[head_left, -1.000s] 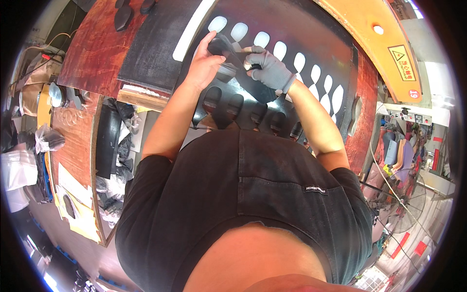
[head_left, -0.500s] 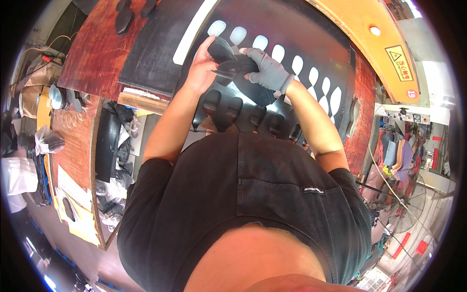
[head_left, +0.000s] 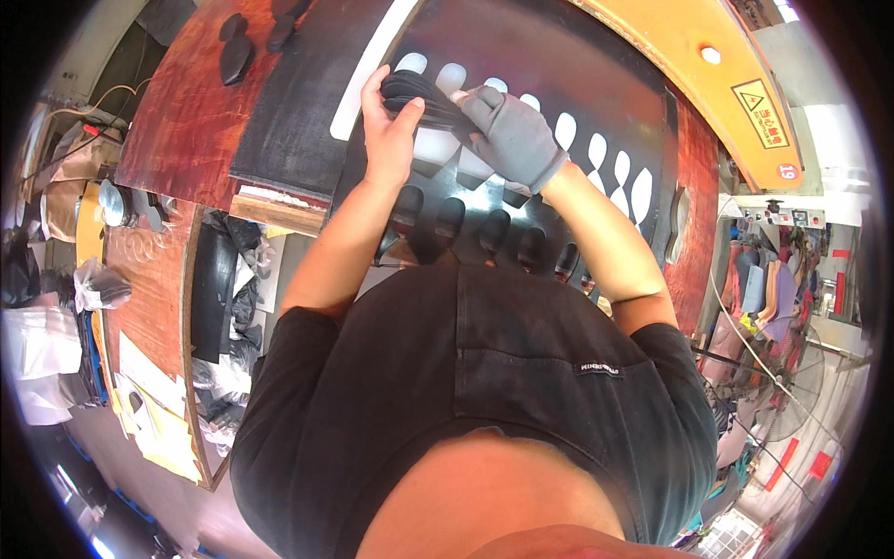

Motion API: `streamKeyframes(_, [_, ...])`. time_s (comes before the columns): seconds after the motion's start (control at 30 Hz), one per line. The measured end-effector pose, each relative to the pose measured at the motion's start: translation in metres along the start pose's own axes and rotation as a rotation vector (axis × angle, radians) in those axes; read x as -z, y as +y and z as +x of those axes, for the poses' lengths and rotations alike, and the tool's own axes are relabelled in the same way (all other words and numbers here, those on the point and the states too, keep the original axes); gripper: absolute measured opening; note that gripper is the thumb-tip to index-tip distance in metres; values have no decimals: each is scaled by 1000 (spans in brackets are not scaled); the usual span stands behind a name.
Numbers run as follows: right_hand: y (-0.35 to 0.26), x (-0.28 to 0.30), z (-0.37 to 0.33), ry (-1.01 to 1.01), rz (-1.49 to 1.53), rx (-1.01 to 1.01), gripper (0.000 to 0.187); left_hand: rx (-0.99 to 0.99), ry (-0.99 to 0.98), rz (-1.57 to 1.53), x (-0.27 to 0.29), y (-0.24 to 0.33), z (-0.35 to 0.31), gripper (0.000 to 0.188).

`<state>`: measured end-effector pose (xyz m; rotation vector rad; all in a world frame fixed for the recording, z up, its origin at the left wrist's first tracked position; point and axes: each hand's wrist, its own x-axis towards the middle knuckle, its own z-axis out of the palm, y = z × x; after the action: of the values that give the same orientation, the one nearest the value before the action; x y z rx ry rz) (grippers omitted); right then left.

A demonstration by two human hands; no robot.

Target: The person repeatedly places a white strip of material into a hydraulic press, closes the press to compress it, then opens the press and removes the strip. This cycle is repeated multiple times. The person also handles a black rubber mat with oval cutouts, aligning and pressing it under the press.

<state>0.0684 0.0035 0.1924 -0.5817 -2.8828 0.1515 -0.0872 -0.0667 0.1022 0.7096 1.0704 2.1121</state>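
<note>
A stack of thin black insole-shaped pieces (head_left: 410, 86) is held between both hands above a black sheet (head_left: 596, 219). My bare left hand (head_left: 386, 130) grips its left end, thumb on the near side and fingers around the far side. My right hand (head_left: 517, 137), in a grey glove, is closed on the narrower right end and hides it. Under and around the hands, the sheet has rows of sole-shaped cut-outs. White shows through the far cut-outs (head_left: 566, 129) and darkness through the near ones (head_left: 451, 216).
An orange machine beam (head_left: 722, 70) with a yellow warning label arches over the far right. Several black sole pieces (head_left: 237, 60) lie on the reddish worktop (head_left: 172, 121) at far left. A curved sole piece (head_left: 678, 224) lies right of the sheet. Left stands a wooden side table (head_left: 154, 279).
The fanned, separate pieces are now gathered into one closer stack. My left hand has turned around its end, and my right hand has closed further over the other end.
</note>
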Motion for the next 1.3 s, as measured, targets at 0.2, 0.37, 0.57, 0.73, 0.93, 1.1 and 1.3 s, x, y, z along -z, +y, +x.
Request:
streamKeyframes(0.2, [8, -22, -1, -181, 60, -242, 66, 95, -27, 504, 20, -9, 21, 45])
streamKeyframes(0.37, [4, -26, -4, 84, 142, -186, 64, -149, -11, 600, 10, -8, 18, 24])
streamKeyframes(0.57, [11, -21, -7, -21, 137, -241, 68, -276, 11, 601, 5, 1, 24, 20])
streamKeyframes(0.73, [12, -32, -7, -1, 211, -387, 70, -266, -226, 948, 12, -8, 34, 15])
streamKeyframes(0.93, [18, -21, -8, 54, 160, -335, 63, -474, -112, 839, 18, -16, 40, 10])
streamKeyframes(1.1, [0, -8, -15, -72, 173, -490, 61, -383, -101, 816, 7, -9, 33, 16])
streamKeyframes(1.3, [-11, 37, -20, -130, 274, -469, 50, -283, -226, 904, -11, 45, 9, 24])
